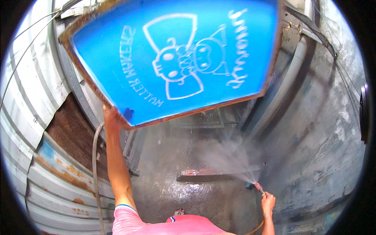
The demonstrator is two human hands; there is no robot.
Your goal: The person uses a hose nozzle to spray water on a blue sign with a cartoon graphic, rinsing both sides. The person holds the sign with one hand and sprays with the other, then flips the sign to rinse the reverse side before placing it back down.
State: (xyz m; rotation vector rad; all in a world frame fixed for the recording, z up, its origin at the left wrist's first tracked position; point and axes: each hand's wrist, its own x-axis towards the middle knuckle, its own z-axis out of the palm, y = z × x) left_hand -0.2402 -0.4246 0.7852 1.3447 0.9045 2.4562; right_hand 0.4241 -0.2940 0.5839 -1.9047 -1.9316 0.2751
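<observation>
My left hand [111,116] is closed on the lower left corner of a large screen-printing frame [102,58], holding it raised and tilted. The frame has a brown, worn wooden rim and blue mesh with pale cartoon figures and lettering. A dark blue spot marks the mesh near my fingers. Low on the right, my right hand [268,202] grips a red spray nozzle [258,187]. A fan of water spray [239,160] leaves it upward and to the left, below the frame. A thin yellow hose [256,227] runs beneath my right forearm.
Across the wet concrete floor [164,196] lies a long, low bar [203,178] with a reddish top. Corrugated metal sheeting [55,188], partly rusted, lines the left, with a grey hose [94,156] hanging beside it. A stained grey wall [313,156] rises at right.
</observation>
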